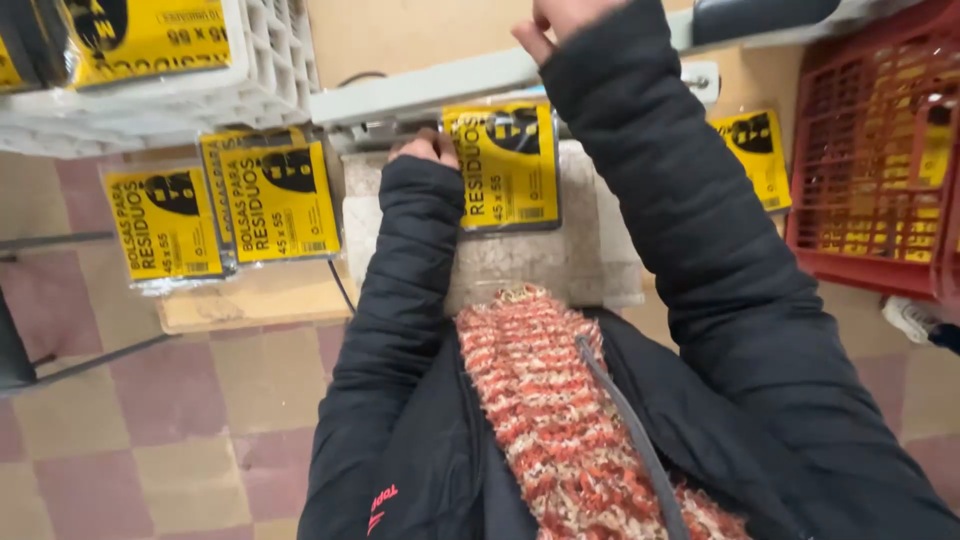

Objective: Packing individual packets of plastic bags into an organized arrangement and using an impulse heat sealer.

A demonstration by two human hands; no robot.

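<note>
Pressing curled left hand (425,148) against flat yellow plastic bag packet (505,165) at three o'clock; right hand (560,18) at one o'clock, grip unclear.

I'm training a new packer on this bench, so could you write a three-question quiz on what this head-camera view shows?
1. True or false: the left hand rests at the left edge of the yellow packet lying on the pale pad.
2. Where is the red crate?
A. right edge of the view
B. on the checked floor at lower left
C. under the scarf
3. Fill in: the right hand is raised above the grey ____ behind the packet.

Key: 1 true; 2 A; 3 bar. Two more yellow packets lie at left; whether either grip is closed cannot be told.
</note>
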